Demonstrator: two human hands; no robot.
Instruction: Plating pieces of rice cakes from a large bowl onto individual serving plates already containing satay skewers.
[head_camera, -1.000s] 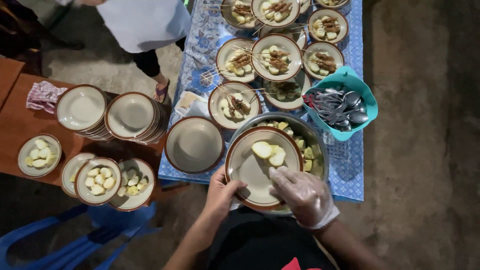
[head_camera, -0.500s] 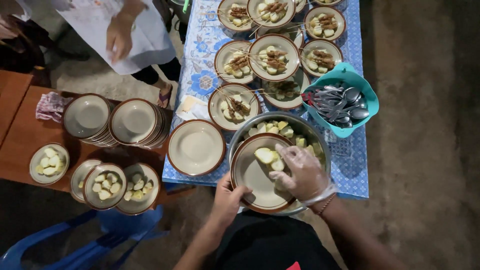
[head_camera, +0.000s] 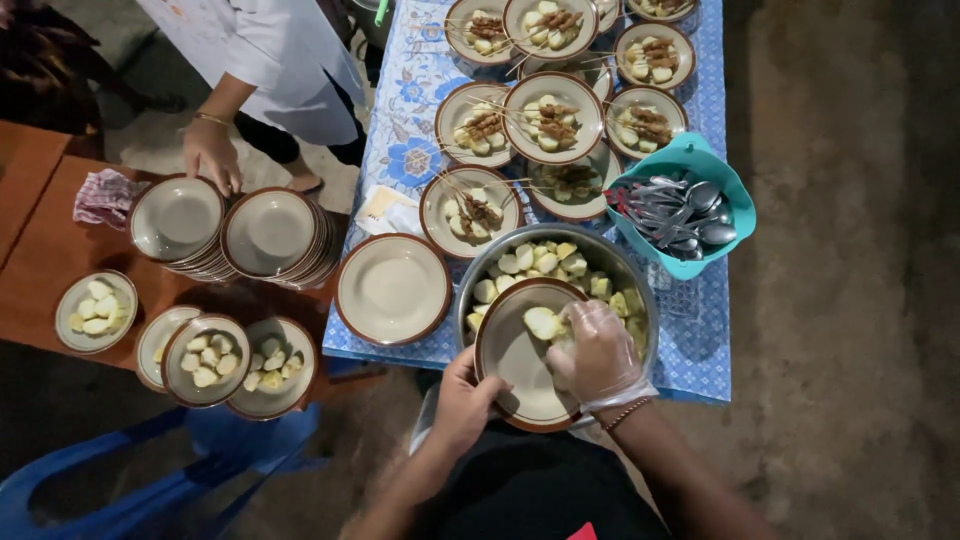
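My left hand (head_camera: 468, 396) grips the near rim of a cream plate with a brown edge (head_camera: 515, 360), held over a large metal bowl (head_camera: 640, 290) full of pale rice cake chunks (head_camera: 535, 258). My right hand (head_camera: 598, 352), in a clear plastic glove, rests on the plate's right side beside one chunk (head_camera: 541, 322) lying on it. Whether its fingers hold a piece is hidden.
An empty plate (head_camera: 392, 288) lies left of the bowl. Filled plates with skewers (head_camera: 553, 117) cover the blue patterned tablecloth (head_camera: 410, 150). A teal basket of spoons (head_camera: 680, 210) stands at the right. Stacked plates (head_camera: 270, 235) and filled plates (head_camera: 205, 360) sit on a brown table; another person's hand (head_camera: 210, 155) touches a stack.
The held plate now carries one chunk instead of two or three, and my gloved hand has shifted to its right side. The other person's hand has come down onto the plate stack.
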